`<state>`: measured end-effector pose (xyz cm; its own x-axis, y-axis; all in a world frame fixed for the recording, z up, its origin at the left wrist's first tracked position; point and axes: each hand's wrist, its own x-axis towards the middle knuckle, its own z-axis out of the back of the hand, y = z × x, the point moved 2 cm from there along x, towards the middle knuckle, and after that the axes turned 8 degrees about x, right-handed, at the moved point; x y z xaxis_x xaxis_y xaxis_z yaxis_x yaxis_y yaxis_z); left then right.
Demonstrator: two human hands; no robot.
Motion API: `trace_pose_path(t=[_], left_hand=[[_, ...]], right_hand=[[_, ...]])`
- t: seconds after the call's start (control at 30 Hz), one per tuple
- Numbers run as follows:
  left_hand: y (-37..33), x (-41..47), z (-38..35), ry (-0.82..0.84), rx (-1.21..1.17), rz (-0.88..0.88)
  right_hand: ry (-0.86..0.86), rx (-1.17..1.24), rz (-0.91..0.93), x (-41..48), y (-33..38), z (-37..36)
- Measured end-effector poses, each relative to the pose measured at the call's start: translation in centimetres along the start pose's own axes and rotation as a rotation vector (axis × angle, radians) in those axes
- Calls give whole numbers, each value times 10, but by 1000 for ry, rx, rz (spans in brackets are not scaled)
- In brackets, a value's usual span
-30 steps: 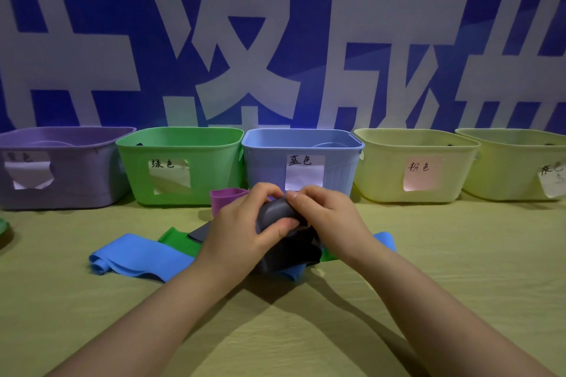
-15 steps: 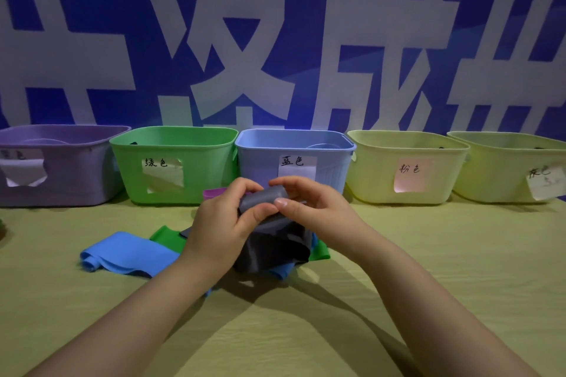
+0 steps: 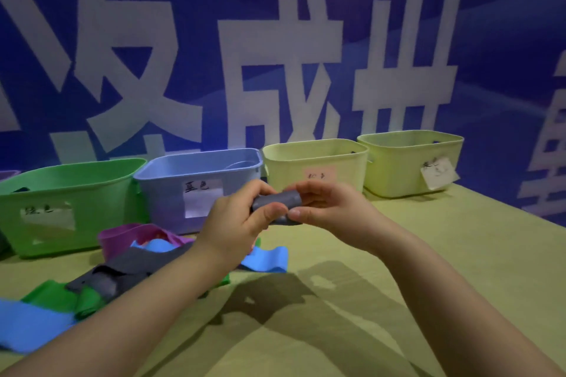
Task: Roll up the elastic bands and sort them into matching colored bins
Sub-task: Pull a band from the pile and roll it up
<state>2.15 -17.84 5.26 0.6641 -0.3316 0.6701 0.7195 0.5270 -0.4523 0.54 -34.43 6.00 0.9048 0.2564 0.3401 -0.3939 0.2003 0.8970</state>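
Note:
My left hand (image 3: 235,223) and my right hand (image 3: 330,208) both grip a rolled grey band (image 3: 277,200), held in the air in front of the blue bin (image 3: 199,184). Loose bands lie on the table at lower left: a grey band (image 3: 122,269), a green band (image 3: 61,297), a blue band (image 3: 27,324) and a purple band (image 3: 128,236). A second blue band (image 3: 266,259) shows under my left wrist. Along the wall stand a green bin (image 3: 67,202), a yellow-green bin with a pink label (image 3: 315,168) and a further yellow-green bin (image 3: 410,159).
The bins stand in a row against a blue wall with large white characters. The table's right edge (image 3: 520,214) runs diagonally near the rightmost bin. A sliver of a purple bin (image 3: 7,174) shows at the far left.
The grey band went from partly rolled with a hanging tail to a compact roll lifted off the pile. The view has swung right, so the purple bin has nearly left the frame.

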Motion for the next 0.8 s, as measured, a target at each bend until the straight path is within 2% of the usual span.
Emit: trace_pose_path(t=[0.13, 0.3, 0.67, 0.8], left_hand=[[-25, 34, -61, 77, -98, -8], [-52, 71, -127, 252, 8, -69], [-55, 177, -229, 77, 332, -191], [-47, 215, -249, -9, 417, -155]], right_hand=[[-94, -211, 27, -22, -7, 65], [-180, -458, -23, -37, -23, 138], [-382, -734, -19, 13, -77, 243], [-462, -794, 27, 47, -90, 270]])
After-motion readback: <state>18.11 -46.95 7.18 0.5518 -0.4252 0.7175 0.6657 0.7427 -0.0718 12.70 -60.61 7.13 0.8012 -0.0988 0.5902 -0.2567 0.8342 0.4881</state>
